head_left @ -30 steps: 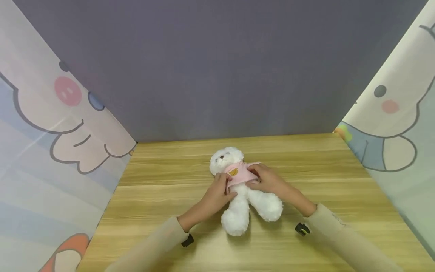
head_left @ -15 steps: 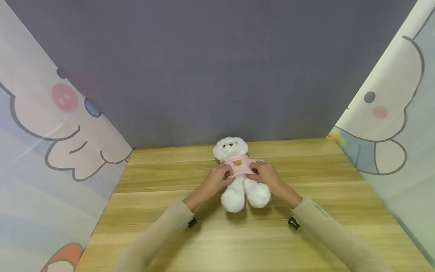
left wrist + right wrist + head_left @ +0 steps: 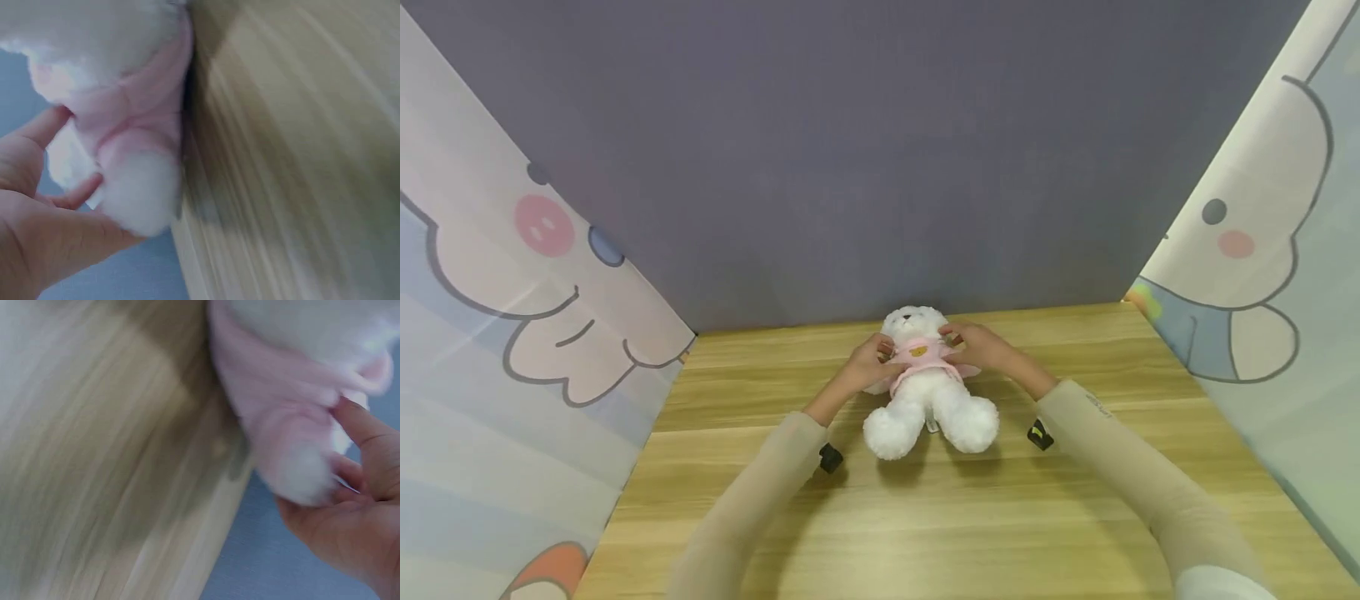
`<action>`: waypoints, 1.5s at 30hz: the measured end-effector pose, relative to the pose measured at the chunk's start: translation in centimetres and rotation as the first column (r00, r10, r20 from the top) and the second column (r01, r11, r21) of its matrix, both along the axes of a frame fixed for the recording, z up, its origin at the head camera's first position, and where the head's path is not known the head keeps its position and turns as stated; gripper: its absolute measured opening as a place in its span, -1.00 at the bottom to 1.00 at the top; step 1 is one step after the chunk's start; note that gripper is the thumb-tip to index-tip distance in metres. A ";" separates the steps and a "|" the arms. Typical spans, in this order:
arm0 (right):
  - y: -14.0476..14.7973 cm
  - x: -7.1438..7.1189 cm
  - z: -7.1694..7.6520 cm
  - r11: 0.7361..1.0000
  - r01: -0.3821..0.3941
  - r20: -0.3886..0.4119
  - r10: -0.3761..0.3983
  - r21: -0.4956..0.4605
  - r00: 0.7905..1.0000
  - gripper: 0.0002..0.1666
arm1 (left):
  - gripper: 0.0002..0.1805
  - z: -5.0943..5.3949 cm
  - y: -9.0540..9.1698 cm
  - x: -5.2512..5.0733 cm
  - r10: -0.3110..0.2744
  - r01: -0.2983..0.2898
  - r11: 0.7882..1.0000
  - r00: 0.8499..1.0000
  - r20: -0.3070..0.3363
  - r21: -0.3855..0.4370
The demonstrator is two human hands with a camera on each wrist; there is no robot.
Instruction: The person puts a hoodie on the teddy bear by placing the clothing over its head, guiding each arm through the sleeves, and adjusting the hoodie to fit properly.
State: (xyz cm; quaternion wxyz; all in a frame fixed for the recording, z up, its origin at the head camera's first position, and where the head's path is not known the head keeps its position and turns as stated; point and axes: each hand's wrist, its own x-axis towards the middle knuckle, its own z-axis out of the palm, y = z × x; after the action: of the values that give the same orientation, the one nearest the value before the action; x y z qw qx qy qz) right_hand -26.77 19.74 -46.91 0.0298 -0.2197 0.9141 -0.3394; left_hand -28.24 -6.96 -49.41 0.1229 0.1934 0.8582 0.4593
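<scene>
A white plush teddy bear [image 3: 932,387] in a pink shirt with a yellow bear face lies on its back on the wooden table [image 3: 925,525], head toward the grey panel. My left hand [image 3: 867,364] holds the bear's side at the sleeve; the left wrist view has the thumb on the pink shirt [image 3: 119,103] and fingers at the white paw [image 3: 140,190]. On the opposite side, my right hand [image 3: 988,348] holds the other sleeve, its thumb against the shirt and its fingers partly behind the paw [image 3: 306,475]. A small white tag [image 3: 932,424] shows between the legs.
A grey panel [image 3: 880,167] rises along the table's far edge, just behind the bear's head. Cartoon-printed sheets [image 3: 550,275] flank the left and right sides. Black wrist gear [image 3: 831,457] hangs under each forearm.
The bear has been moved away toward the panel and straightened. Both hands have gone from the shirt's lower hem up to the sleeves, and the legs have spread apart.
</scene>
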 end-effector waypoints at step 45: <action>-2.1 4.8 -1.9 0.992 0.058 -0.068 -0.050 0.113 0.996 -0.28 | -0.67 -1.4 1.3 5.2 -0.059 0.053 0.996 0.993 -0.100 -0.068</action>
State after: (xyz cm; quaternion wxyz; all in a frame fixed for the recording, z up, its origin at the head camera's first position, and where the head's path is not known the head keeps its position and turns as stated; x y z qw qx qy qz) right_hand -21.97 17.65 -48.81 0.0033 -0.2037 0.9382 -0.2798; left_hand -23.08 -5.68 -50.76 0.0979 0.2365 0.8722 0.4169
